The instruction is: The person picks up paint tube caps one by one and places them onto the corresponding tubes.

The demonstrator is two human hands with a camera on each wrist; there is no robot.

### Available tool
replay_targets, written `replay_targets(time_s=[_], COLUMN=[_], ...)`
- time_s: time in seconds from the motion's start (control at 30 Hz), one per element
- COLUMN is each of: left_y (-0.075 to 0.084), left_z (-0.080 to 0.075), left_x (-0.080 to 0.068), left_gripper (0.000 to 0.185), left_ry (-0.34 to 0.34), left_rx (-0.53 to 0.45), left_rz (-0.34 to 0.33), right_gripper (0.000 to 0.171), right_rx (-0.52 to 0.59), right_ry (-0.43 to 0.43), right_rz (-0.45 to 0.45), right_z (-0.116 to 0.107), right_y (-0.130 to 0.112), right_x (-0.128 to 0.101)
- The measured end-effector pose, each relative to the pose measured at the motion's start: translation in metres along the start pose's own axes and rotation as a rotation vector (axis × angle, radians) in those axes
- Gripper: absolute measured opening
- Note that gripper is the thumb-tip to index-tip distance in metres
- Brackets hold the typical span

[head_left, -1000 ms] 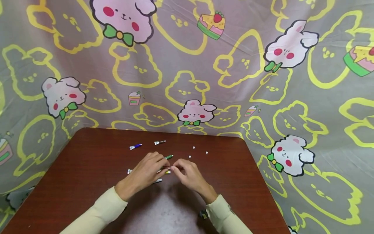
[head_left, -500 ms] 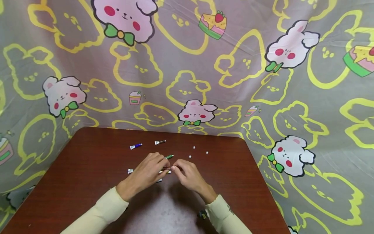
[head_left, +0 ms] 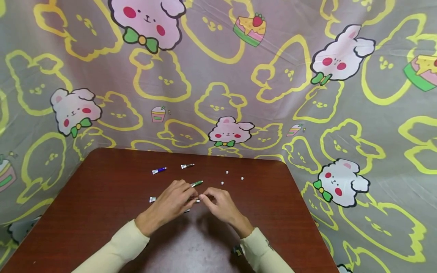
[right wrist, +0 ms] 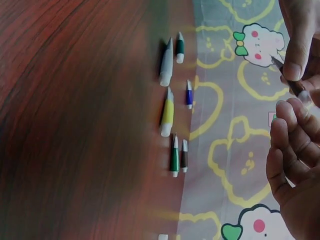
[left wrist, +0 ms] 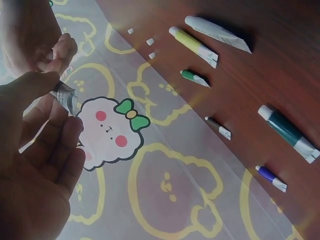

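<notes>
Near the middle of the head view, both hands meet over the dark red table (head_left: 102, 197). The left hand (head_left: 172, 201) has its thumb and fingers curled round a small grey tube (left wrist: 64, 95); in the left wrist view that tube sits at the left of the frame, pinched between thumb and fingertips. The right hand (head_left: 218, 204) comes in from the right with its fingers curled, and its fingertips (right wrist: 295, 70) pinch the tip end of the same tube, seen at the upper right of the right wrist view. The tube itself is held just above the table, between the two hands. Beyond the left hand's knuckles a green tube (head_left: 197, 184) lies on the table. Farther toward the back edge lie a blue tube (head_left: 159, 171) and a small dark tube (head_left: 187, 166), a little apart from each other. Three small white caps (head_left: 227, 172) lie scattered to the right of those, near the centre of the frame. The left wrist view also shows a yellow tube (left wrist: 192, 46) and a white tube (left wrist: 217, 33) at its upper right. A cloth printed with cartoon animals (head_left: 218, 76) hangs behind and around the table.
</notes>
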State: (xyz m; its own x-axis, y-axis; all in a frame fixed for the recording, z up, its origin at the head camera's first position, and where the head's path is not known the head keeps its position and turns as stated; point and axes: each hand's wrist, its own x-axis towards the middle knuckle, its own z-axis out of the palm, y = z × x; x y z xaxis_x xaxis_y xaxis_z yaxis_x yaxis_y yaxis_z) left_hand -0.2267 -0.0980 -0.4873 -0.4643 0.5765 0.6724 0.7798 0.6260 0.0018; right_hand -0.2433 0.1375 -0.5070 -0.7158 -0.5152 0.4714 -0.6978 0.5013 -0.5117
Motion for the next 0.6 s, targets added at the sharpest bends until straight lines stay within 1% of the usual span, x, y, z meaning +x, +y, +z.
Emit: replay_targets(time_s=[0.13, 0.4, 0.6], left_y=[-0.003, -0.006, -0.009], left_z=[-0.001, -0.002, 0.000], left_x=[-0.005, -0.015, -0.025], left_gripper=[0.020, 0.021, 0.023], left_ry=[-0.012, -0.024, -0.024], left_rx=[0.003, 0.017, 0.033], left_rz=[-0.016, -0.033, -0.044], right_gripper=[0.013, 0.012, 0.009], right_rx=[0.004, -0.014, -0.024], right_ry=[0.004, 0.003, 0.032], right_rz=[0.017, 0.060, 0.084], right_z=[0.002, 0.003, 0.007], right_y=[0.005, 0.015, 0.024], right_x=[-0.001, -0.002, -0.004])
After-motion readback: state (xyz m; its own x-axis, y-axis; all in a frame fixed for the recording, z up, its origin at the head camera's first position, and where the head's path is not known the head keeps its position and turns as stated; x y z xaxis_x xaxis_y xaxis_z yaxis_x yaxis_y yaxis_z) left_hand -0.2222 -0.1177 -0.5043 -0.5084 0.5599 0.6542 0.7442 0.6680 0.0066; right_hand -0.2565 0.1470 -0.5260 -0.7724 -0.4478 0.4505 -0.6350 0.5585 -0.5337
